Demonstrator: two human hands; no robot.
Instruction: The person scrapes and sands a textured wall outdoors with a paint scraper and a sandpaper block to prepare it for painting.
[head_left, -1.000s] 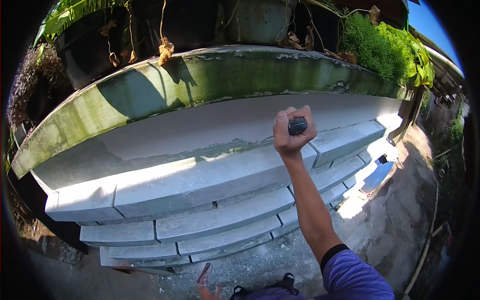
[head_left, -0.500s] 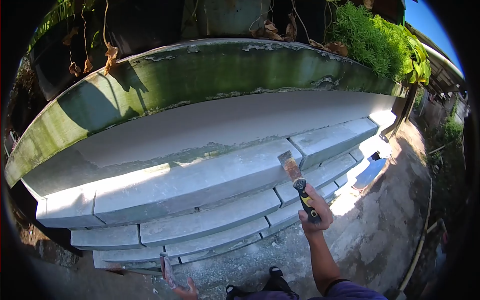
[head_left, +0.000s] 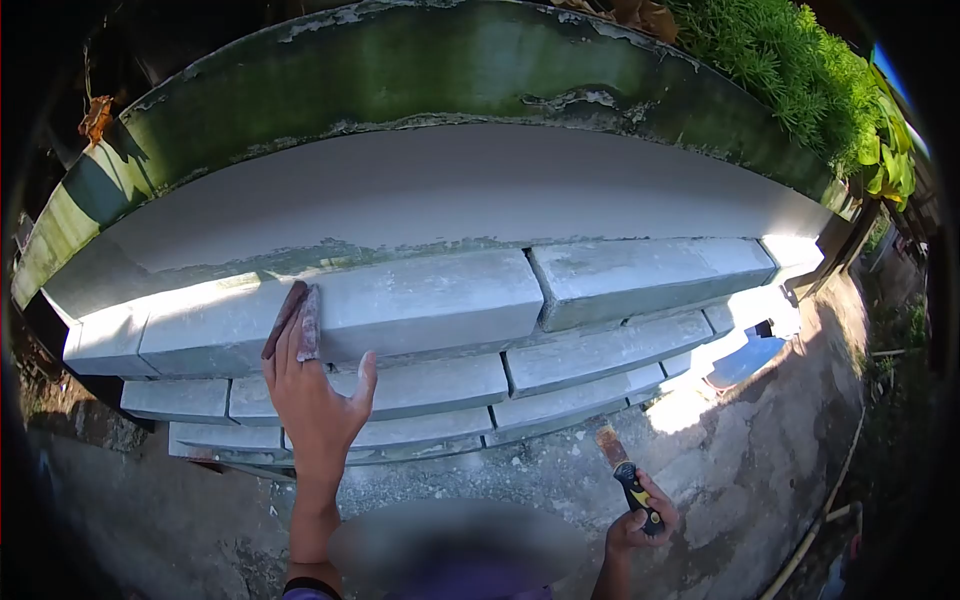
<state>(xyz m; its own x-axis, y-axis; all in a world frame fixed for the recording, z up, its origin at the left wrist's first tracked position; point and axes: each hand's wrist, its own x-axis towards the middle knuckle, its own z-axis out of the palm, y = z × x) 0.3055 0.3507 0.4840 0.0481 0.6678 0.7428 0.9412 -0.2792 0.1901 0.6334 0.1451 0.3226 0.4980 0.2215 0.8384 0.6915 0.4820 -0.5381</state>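
Note:
My left hand (head_left: 312, 395) reaches up to the long top block (head_left: 430, 300) of the grey stepped block wall. Its fingers lie along a folded piece of sandpaper (head_left: 309, 325), reddish brown and dusted white, at the block's front edge. The thumb sticks out to the right. Lower down on the right, my right hand (head_left: 650, 512) is closed around the black and yellow handle of a putty knife (head_left: 628, 474). The rusty blade points up and stays apart from the blocks.
A mossy green curved ledge (head_left: 400, 75) overhangs the pale wall (head_left: 450, 185). Bushy green plants (head_left: 780, 85) grow at upper right. Below the blocks is rough concrete ground (head_left: 740, 480). A blue object (head_left: 745, 360) stands by the right end, and a thin pole (head_left: 815, 530) lies farther right.
My left hand has risen from the bottom of the view to the top block with the sandpaper. My right hand has lowered the putty knife away from the blocks. The view has shifted.

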